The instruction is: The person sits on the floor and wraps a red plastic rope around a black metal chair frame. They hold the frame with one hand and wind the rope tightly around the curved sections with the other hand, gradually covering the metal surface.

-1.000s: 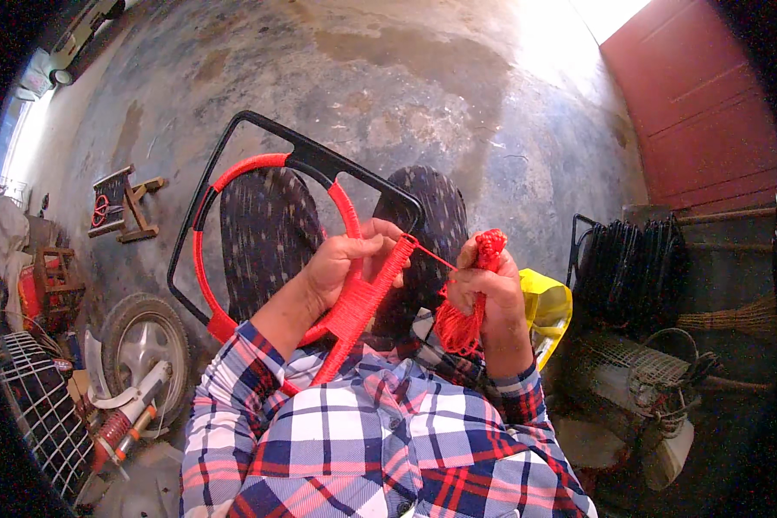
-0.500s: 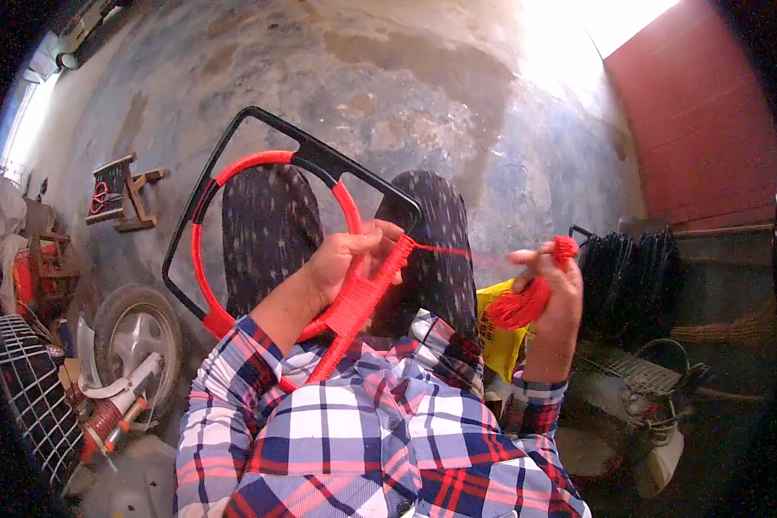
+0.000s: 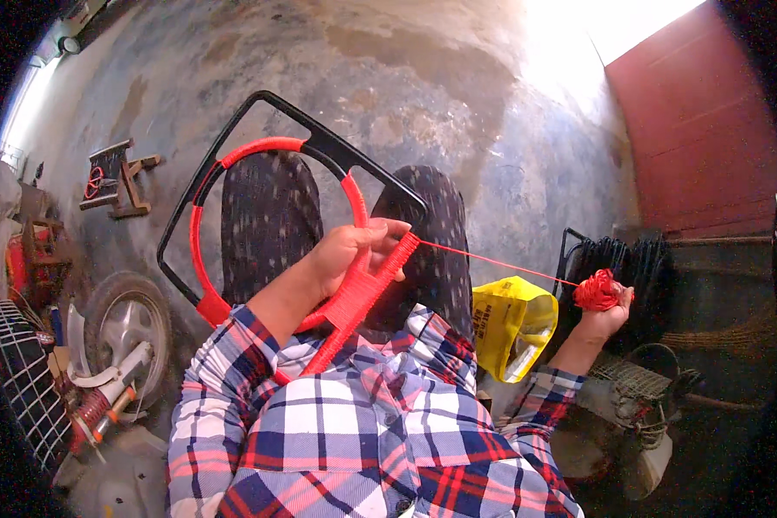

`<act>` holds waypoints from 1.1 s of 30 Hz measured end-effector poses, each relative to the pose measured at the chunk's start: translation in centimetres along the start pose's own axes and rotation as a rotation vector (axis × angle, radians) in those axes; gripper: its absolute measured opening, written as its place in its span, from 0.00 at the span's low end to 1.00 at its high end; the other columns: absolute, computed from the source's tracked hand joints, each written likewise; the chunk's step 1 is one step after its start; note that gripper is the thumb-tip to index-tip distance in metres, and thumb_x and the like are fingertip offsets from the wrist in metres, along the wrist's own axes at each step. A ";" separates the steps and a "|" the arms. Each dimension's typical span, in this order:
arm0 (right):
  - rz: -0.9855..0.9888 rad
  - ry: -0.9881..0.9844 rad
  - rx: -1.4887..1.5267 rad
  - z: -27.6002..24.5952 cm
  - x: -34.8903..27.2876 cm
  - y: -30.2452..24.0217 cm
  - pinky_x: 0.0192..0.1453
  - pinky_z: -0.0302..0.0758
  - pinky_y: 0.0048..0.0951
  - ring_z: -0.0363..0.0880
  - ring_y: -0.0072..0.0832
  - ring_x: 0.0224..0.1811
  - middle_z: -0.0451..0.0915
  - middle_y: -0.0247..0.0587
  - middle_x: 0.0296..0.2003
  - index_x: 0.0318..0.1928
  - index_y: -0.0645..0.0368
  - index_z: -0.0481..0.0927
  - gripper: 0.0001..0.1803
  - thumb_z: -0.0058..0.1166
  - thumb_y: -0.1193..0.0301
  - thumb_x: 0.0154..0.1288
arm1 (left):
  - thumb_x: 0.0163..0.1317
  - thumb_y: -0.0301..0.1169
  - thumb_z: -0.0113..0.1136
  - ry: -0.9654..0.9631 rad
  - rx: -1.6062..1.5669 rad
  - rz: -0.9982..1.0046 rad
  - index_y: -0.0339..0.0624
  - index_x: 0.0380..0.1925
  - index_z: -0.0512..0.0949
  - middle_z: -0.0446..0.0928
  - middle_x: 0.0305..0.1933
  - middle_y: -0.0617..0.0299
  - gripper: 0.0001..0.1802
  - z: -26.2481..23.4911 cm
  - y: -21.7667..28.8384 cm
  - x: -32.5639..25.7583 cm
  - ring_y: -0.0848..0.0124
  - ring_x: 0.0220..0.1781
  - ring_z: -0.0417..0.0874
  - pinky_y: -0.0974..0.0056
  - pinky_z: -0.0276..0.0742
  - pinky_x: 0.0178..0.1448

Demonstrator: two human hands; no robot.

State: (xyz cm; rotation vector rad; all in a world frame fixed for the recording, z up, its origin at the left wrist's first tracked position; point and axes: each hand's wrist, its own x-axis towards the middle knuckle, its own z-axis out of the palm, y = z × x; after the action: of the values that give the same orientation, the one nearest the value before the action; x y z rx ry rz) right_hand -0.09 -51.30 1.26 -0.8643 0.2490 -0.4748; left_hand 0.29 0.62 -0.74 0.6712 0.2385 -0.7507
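A black frame (image 3: 172, 219) with a ring inside it rests across my lap, tilted. Red cord (image 3: 359, 298) is wound tightly round much of the ring and one side of the frame; some black stretches show bare. My left hand (image 3: 358, 252) grips the frame where ring and wrapped side meet, its fingers curled behind and partly hidden. Out to the right, my right hand (image 3: 614, 318) is closed round a bundle of red cord (image 3: 597, 292). A single strand (image 3: 497, 262) runs taut from the bundle to the upper end of the wrapped side.
A yellow bag (image 3: 515, 328) stands by my right knee. Dark frames (image 3: 618, 252) are stacked beyond my right hand, with a wire-basket vehicle (image 3: 637, 384) below them. At left are a wheel (image 3: 138, 324), a white wire basket (image 3: 24, 367) and a small wooden stool (image 3: 128, 183).
My right hand has moved outward to the right and down with the cord bundle, and the strand has grown longer and tauter. The frame has shifted slightly; my left hand keeps its grip.
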 end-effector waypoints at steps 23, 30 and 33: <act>0.183 -0.955 -1.274 22.9 -14.4 13.8 0.52 0.79 0.39 0.84 0.47 0.46 0.84 0.54 0.42 0.75 0.61 0.44 0.53 0.65 0.73 0.55 | 0.72 0.43 0.47 -0.034 -0.076 0.100 0.32 0.59 0.73 0.80 0.53 0.54 0.26 0.2 0.1 -0.2 0.64 0.56 0.81 0.59 0.75 0.63; 0.240 -0.870 -0.959 22.1 -13.8 15.4 0.52 0.79 0.33 0.82 0.37 0.48 0.78 0.50 0.49 0.77 0.53 0.41 0.51 0.56 0.83 0.58 | 0.72 0.42 0.47 -0.080 -0.178 0.083 0.37 0.54 0.76 0.82 0.48 0.56 0.22 0.9 0.3 -0.7 0.67 0.48 0.84 0.59 0.81 0.53; 0.207 -0.799 -0.856 22.3 -13.1 15.4 0.49 0.79 0.28 0.81 0.31 0.48 0.77 0.48 0.51 0.77 0.52 0.42 0.50 0.52 0.86 0.58 | 0.71 0.42 0.47 -0.065 -0.176 0.104 0.38 0.51 0.76 0.83 0.47 0.55 0.20 0.6 0.3 -0.7 0.65 0.47 0.84 0.58 0.82 0.52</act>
State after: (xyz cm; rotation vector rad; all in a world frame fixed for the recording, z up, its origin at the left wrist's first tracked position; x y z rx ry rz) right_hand 1.96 -21.37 3.59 -1.7657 -0.2250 0.2307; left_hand -0.06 0.76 0.14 0.4881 0.2054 -0.6428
